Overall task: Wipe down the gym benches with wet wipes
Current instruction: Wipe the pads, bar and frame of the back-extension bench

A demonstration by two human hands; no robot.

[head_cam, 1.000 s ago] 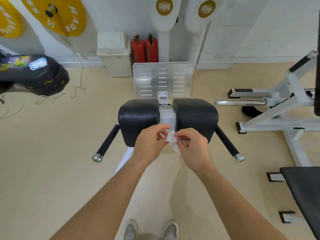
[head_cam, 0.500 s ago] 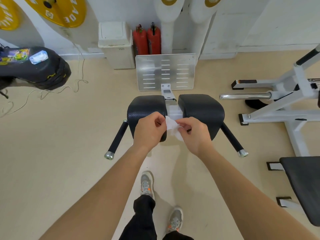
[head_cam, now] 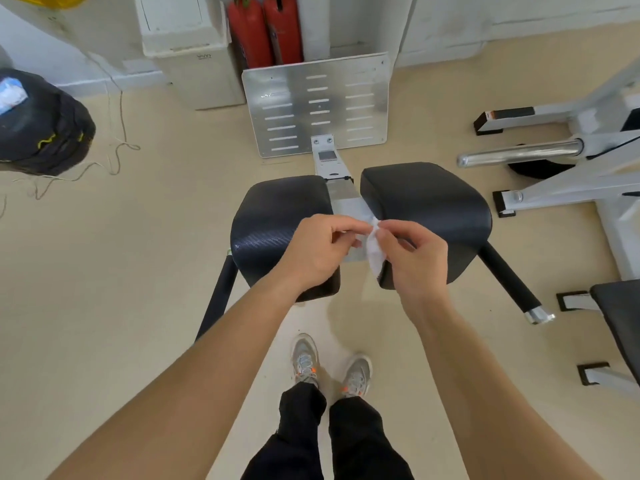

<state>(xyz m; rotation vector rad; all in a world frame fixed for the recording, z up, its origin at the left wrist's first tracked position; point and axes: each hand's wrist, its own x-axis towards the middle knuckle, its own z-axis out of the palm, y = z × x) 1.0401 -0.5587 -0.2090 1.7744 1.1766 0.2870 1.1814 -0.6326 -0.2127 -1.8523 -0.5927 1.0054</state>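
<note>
A gym bench stands before me with two black pads, a left pad [head_cam: 273,220] and a right pad [head_cam: 429,199], joined by a white metal frame [head_cam: 341,199]. A small white wet wipe [head_cam: 374,249] hangs crumpled above the gap between the pads. My left hand [head_cam: 315,251] and my right hand [head_cam: 414,258] both pinch its top edge with fingertips, held just above the pads. Black handles [head_cam: 509,278] stick out from both sides of the bench.
A metal foot plate [head_cam: 318,105] stands behind the pads, with two red fire extinguishers [head_cam: 265,29] and a white bin [head_cam: 187,46] at the wall. A black padded machine part [head_cam: 41,126] is at left. White machine frames [head_cam: 568,168] and another black bench [head_cam: 620,323] are at right.
I have stepped closer to the bench, so the pads look bigger and sit lower in view. Both hands keep pinching the wipe, which now hangs more from my right fingers.
</note>
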